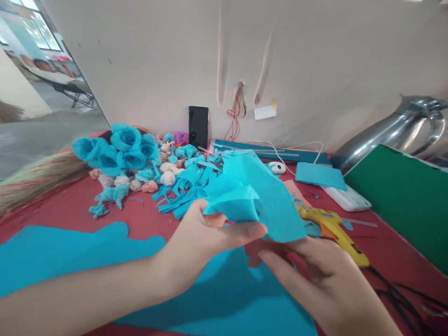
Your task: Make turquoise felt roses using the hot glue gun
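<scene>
A folded and curled piece of light blue crepe paper (261, 191) is held up in the middle of the view. My left hand (203, 238) is closed on its lower left part, with the thumb lying along the bottom edge. At its lower right edge, my right hand (322, 275) has its fingers bent under the paper and its thumb a little below. Part of the right fingers is hidden behind the paper. Beneath both hands lies a large blue paper sheet (210, 298). To the right rests a yellow glue gun (336, 228).
Blue paper roses (126, 149), small pastel rosettes (168, 178) and cut blue strips (182, 196) crowd the back left. A phone (199, 127) leans on the wall. A green board (406, 200) and metal jug (385, 126) stand right. A person reclines far left.
</scene>
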Motion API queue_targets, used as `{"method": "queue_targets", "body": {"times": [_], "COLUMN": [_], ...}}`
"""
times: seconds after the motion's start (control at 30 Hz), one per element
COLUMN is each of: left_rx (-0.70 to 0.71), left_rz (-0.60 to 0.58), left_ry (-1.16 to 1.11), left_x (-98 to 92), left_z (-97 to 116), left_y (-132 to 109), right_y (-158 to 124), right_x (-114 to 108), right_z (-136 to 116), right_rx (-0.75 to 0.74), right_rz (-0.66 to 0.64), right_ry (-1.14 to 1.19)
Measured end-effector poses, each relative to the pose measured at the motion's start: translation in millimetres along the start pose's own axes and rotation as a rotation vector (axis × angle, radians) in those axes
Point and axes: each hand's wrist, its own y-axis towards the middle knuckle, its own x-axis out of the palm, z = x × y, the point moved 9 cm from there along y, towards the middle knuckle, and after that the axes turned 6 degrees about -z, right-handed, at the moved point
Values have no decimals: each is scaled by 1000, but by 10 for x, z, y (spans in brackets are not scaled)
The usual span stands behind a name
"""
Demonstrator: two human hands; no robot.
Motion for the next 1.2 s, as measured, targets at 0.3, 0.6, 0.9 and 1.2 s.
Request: {"method": "queue_targets", "body": {"times": [0.3, 0.6, 0.9, 1.2], "left_rx": [158, 144, 134, 196], "left_rz": [-101, -135, -188, -288], "left_ry": [163, 112, 69, 38], "left_x": [108, 156, 199, 228], "left_z": [162, 132, 99, 164], "left_y": [13, 10, 8, -12], "right_y": [-20, -37, -53, -33], "right_x": [26, -40, -67, -66], "right_z": [24, -65, -66, -64], "right_rx": [-2, -94, -99, -50], "right_rz": [61, 123, 152, 124], "right_ry": [5, 65, 88, 250]}}
